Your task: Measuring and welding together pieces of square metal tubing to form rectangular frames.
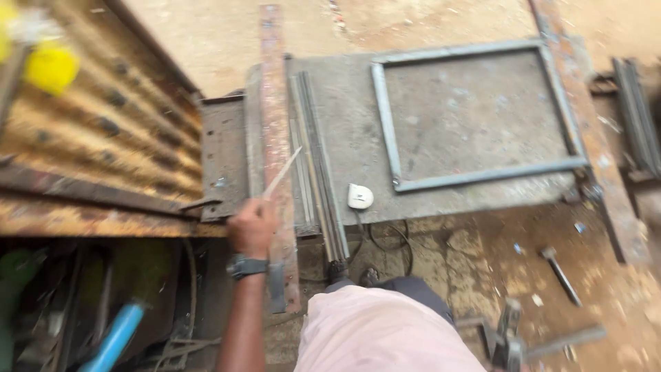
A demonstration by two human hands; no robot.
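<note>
The left hand (252,227) grips a thin rod (282,173) angled over the rusty bar (275,124), as if marking it. The right hand is out of view.

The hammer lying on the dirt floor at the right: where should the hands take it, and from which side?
Probably by the handle's free lower end. The hammer lies flat on the floor, head at upper left, handle running down-right. Coming from above at the right seems best, fingers closing across the slim handle, since bare ground lies on both sides. The left hand already holds a thin rod; the right hand is out of view.
</note>
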